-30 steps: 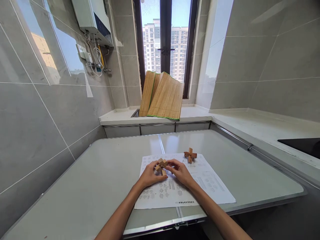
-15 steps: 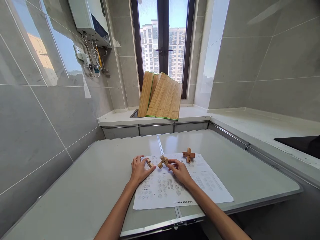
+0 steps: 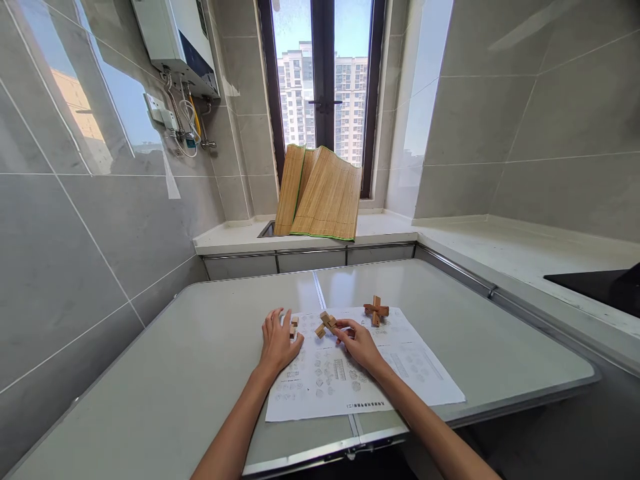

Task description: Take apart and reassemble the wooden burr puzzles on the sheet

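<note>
My left hand (image 3: 280, 340) rests at the left edge of a printed paper sheet (image 3: 370, 387), thumb and fingers apart. Beside its fingertips lies a small light wooden piece (image 3: 295, 322), partly hidden by the hand. My right hand (image 3: 356, 339) pinches a light wooden block assembly (image 3: 328, 321) at its right end, over the upper part of the sheet. A darker brown wooden cross-shaped puzzle (image 3: 376, 311) sits at the sheet's top right, touched by neither hand.
The sheet lies on a pale folding table (image 3: 225, 347) with a metal seam down its middle. Behind it, a bamboo mat (image 3: 325, 193) leans against the window on a white counter (image 3: 385, 223). A black cooktop (image 3: 600, 287) is at the far right.
My left hand has spread its fingers and drawn slightly left, off the small wooden piece it was holding. That piece now stands differently beside the fingers. My right hand keeps its hold.
</note>
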The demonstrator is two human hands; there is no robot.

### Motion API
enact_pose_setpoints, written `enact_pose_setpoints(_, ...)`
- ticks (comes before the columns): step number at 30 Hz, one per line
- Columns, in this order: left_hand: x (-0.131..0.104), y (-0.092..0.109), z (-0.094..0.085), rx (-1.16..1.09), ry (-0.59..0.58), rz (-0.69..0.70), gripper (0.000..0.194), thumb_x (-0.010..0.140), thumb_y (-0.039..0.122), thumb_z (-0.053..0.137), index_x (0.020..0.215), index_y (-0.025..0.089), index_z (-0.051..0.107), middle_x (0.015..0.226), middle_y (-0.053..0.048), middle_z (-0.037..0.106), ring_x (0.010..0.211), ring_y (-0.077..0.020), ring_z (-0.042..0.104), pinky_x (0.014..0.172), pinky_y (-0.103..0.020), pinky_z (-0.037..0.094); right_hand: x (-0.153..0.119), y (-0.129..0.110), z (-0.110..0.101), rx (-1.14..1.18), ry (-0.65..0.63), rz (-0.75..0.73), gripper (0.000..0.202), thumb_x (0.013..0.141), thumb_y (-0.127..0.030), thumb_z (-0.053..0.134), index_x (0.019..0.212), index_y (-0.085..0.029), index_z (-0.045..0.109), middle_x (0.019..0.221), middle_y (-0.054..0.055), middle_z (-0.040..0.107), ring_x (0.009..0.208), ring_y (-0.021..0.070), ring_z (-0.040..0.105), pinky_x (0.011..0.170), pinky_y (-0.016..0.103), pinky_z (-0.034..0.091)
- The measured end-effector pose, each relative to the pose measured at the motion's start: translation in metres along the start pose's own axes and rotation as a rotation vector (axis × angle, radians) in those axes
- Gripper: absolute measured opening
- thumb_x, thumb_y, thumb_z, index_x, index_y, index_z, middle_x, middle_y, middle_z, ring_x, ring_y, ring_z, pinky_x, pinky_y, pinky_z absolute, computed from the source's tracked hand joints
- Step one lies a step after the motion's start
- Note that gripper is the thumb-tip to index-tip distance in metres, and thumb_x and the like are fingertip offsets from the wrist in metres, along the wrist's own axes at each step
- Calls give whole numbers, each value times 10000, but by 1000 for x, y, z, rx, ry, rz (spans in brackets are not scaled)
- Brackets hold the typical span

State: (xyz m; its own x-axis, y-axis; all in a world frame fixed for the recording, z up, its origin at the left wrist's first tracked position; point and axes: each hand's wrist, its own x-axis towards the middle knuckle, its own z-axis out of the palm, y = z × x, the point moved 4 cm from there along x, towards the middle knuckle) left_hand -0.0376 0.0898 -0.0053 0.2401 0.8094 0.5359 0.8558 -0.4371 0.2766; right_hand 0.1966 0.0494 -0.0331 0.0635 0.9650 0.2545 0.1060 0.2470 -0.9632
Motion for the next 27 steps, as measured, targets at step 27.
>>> enact_pose_setpoints(27,-4,43,-20,-110,37,217,262,888,286,612,637,210,605,1028,-83,680,1075,-279,571,917,-452,479,-4,-4,7,34,-73,0,457,848,-559,672,1125,-206,586,940,29,684,597,127,603,559,264,468)
